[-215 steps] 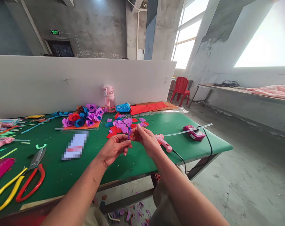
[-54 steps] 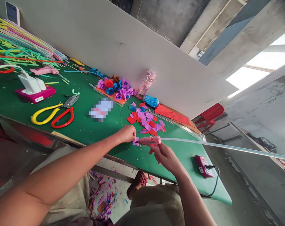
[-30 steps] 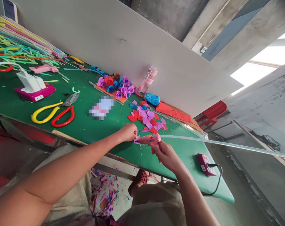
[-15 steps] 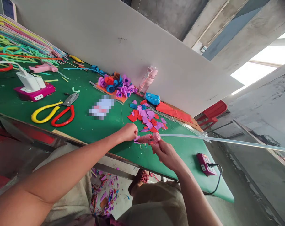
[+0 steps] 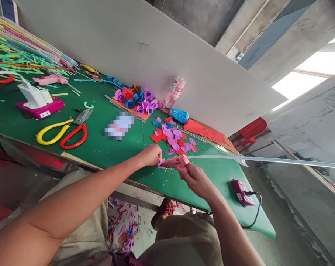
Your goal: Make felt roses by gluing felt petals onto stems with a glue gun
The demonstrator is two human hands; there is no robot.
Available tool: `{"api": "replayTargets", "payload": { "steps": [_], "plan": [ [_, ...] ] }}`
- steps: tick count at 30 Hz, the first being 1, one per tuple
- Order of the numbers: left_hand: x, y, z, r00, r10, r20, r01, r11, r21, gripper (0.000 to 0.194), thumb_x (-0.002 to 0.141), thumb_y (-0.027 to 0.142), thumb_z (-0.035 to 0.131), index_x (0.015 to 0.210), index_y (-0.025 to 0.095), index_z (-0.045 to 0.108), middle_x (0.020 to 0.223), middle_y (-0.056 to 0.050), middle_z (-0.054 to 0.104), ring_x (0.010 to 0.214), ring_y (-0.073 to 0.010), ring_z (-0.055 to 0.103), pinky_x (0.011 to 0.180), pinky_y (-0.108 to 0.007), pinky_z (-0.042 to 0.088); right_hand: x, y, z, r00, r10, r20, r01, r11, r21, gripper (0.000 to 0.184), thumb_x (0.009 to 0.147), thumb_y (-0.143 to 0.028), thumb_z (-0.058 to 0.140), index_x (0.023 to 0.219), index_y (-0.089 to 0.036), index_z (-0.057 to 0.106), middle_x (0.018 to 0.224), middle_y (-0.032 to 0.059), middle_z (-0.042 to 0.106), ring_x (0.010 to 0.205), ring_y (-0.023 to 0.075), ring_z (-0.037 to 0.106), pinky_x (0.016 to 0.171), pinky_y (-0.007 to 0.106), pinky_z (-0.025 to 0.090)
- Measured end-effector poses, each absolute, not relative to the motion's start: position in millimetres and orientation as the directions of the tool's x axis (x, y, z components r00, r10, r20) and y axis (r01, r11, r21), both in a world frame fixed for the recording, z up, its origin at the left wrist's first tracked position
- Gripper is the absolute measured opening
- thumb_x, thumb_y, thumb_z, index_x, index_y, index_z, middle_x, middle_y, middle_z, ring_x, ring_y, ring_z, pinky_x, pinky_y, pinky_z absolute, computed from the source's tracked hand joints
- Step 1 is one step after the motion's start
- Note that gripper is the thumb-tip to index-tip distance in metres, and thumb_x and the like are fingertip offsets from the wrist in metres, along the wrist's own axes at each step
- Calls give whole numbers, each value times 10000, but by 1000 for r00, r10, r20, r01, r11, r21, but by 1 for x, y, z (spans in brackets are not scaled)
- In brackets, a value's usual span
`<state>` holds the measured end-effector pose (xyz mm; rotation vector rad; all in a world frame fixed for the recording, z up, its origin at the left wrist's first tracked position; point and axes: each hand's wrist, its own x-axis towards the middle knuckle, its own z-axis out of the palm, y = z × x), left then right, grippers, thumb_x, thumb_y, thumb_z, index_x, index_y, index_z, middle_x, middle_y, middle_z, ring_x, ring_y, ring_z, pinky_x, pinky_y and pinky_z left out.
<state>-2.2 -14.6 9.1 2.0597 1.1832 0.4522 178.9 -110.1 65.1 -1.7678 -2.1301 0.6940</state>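
Observation:
My right hand (image 5: 194, 180) is wrapped round the handle of a pink glue gun (image 5: 175, 161). A long translucent glue stick (image 5: 256, 159) sticks out of the gun's back and runs off to the right. The nozzle end points left, close to my left hand (image 5: 151, 155). Those fingers are pinched together at a small purple paper petal (image 5: 161, 164), partly hidden behind hand and gun. Just beyond lies a loose pile of purple, red and blue petals (image 5: 173, 137).
Finished paper flowers (image 5: 140, 99) lie behind, near a pink bottle (image 5: 174, 94) and a blue pouch (image 5: 179, 115). Left are scissors (image 5: 70, 127), a power socket (image 5: 40, 107), a second glue gun (image 5: 49, 79) and coloured sticks (image 5: 31, 44). Another socket (image 5: 242, 193) sits right.
The far end of the glue stick has swung slightly upward. Both hands stay almost in place, with the purple petal still at the left fingers.

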Motion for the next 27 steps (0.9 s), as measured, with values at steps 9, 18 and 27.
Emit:
{"api": "replayTargets", "payload": {
  "steps": [9, 18, 27],
  "plan": [
    [-2, -14, 9, 515, 855, -60, 630, -331, 702, 138, 614, 136, 576, 483, 166, 606, 506, -12, 581, 534, -123, 494, 508, -242, 282, 181, -110, 65, -198, 975, -104, 846, 116, -520, 340, 894, -455, 362, 765, -195, 538, 548, -14, 480, 458, 120, 436, 466, 228, 331],
    [-2, -14, 7, 522, 852, -54, 642, -351, 681, 127, 609, 110, 555, 538, 166, 643, 578, -24, 638, 579, -134, 550, 523, -235, 297, 182, -111, 67, -201, 975, -99, 847, 123, -518, 336, 896, -444, 345, 793, -186, 535, 578, -10, 506, 455, 117, 446, 453, 224, 341],
    [-1, -13, 5, 526, 849, -41, 649, -370, 665, 146, 593, 88, 528, 553, 161, 649, 598, -33, 657, 582, -131, 568, 510, -232, 285, 184, -110, 68, -184, 974, -129, 859, 95, -504, 349, 894, -455, 344, 735, -191, 509, 570, -12, 491, 462, 119, 446, 459, 226, 340]
  ]
}}
